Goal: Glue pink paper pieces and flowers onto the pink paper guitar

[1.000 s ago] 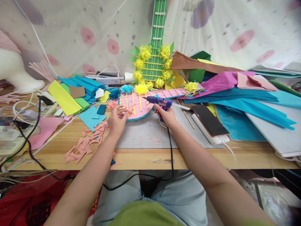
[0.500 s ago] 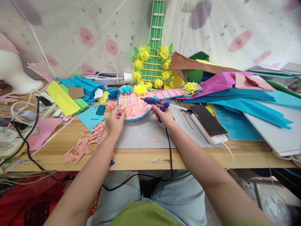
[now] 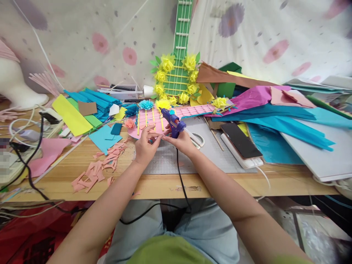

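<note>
My right hand (image 3: 182,142) grips a blue glue gun (image 3: 172,121) whose nozzle points up and left over a pink paper guitar (image 3: 154,117) lying on the grey cutting mat (image 3: 209,154). My left hand (image 3: 145,146) is closed in a pinch on a small pink paper piece (image 3: 157,136) at the guitar's near edge, fingertips meeting those of the right hand. The gun's black cord (image 3: 180,176) runs down over the table edge to my lap.
A green paper guitar with yellow flowers (image 3: 177,73) leans against the back wall. Pink scraps (image 3: 96,168) lie left of the mat; scissors (image 3: 196,138), a phone (image 3: 239,140) and coloured paper sheets (image 3: 275,113) lie right. Cables (image 3: 30,146) and a power strip sit far left.
My right hand swung the glue gun left and nearer, nozzle now tilted up. My left hand moved right and met it, pinching a pink piece. The scissors behind came into view.
</note>
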Demonstrator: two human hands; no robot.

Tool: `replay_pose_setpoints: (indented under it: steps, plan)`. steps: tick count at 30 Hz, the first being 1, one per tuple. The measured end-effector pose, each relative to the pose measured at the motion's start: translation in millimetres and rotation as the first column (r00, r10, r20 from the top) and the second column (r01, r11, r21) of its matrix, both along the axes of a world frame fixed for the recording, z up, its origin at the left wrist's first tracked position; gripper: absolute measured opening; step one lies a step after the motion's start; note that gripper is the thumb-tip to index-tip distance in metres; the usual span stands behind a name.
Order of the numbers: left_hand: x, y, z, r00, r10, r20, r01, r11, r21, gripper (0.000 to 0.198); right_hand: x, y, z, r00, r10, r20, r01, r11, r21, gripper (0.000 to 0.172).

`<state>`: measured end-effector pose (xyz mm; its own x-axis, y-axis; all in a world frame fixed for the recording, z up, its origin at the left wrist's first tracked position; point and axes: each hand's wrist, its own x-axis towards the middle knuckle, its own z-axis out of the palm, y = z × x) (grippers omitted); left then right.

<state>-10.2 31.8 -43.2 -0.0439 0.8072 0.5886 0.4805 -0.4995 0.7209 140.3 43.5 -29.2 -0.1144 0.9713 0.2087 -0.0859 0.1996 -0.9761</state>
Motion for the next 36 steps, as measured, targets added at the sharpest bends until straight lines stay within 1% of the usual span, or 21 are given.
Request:
replay_pose_setpoints:
  steps: [5, 9, 12, 13, 15, 17, 19, 22, 26, 29, 31, 33, 36]
  plan:
    - [-1.6, -1.4, 0.6, 0.999, -0.023, -0.028, 0.023, 1.0, -0.007, 0.04, 2.4, 1.7, -3.2, 0.999, 0.008, 0.046, -0.007, 1.0, -0.025, 0.044]
    - [-0.8, -5.4, 0.3, 0.999, -0.039, -0.002, 0.039, 0.997, -0.071, 0.046, 2.1, 2.9, -3.3, 0.997, -0.054, -0.064, 0.049, 0.996, -0.071, 0.043]
    - [1.2, -5.7, -4.0, 0.993, -0.065, 0.096, 0.077, 0.988, -0.135, 0.052, 0.5, 2.9, -3.9, 0.983, -0.093, -0.158, 0.078, 0.992, -0.104, 0.044]
    - [2.1, -5.2, -5.7, 0.987, -0.081, 0.137, 0.103, 0.981, -0.163, 0.05, -0.5, 2.7, -4.3, 0.978, -0.103, -0.184, 0.082, 0.99, -0.115, 0.044]
    - [4.1, -4.0, -8.5, 0.974, -0.113, 0.198, 0.158, 0.961, -0.228, 0.041, -3.3, 2.0, -5.2, 0.966, -0.123, -0.227, 0.094, 0.986, -0.135, 0.043]
    - [6.1, -3.7, -9.9, 0.965, -0.132, 0.226, 0.196, 0.936, -0.291, 0.034, -6.6, 1.2, -6.1, 0.955, -0.146, -0.257, 0.11, 0.983, -0.15, 0.043]
    - [8.1, -4.7, -9.6, 0.961, -0.132, 0.245, 0.21, 0.922, -0.325, 0.033, -9.6, 0.4, -6.5, 0.948, -0.173, -0.267, 0.133, 0.978, -0.163, 0.045]
    - [10.6, -7.1, -6.8, 0.948, -0.092, 0.306, 0.192, 0.93, -0.315, 0.03, -12.6, -0.4, -6.8, 0.95, -0.179, -0.254, 0.139, 0.976, -0.166, 0.046]
    - [11.1, -8.4, 0.2, 0.908, -0.018, 0.419, 0.16, 0.939, -0.305, 0.028, -13.0, -0.6, -7.0, 0.957, -0.164, -0.24, 0.127, 0.978, -0.163, 0.045]
    - [6.6, -6.3, 5.6, 0.886, 0.023, 0.462, 0.137, 0.941, -0.31, 0.029, -8.0, -0.1, -5.0, 0.96, -0.183, -0.211, 0.15, 0.975, -0.161, 0.04]
    - [0.4, -3.0, 8.1, 0.878, 0.041, 0.477, 0.139, 0.932, -0.335, 0.029, -0.6, 0.3, -1.7, 0.968, -0.176, -0.177, 0.148, 0.976, -0.162, 0.037]
    - [-7.8, 1.4, 9.7, 0.871, 0.064, 0.488, 0.145, 0.914, -0.379, 0.029, 9.6, 0.8, 3.0, 0.984, -0.137, -0.112, 0.118, 0.98, -0.162, 0.038]
    - [-20.9, 8.0, 11.8, 0.858, 0.111, 0.502, 0.151, 0.878, -0.453, 0.029, 25.7, 1.4, 9.9, 0.999, -0.033, 0.038, 0.038, 0.99, -0.135, 0.044]
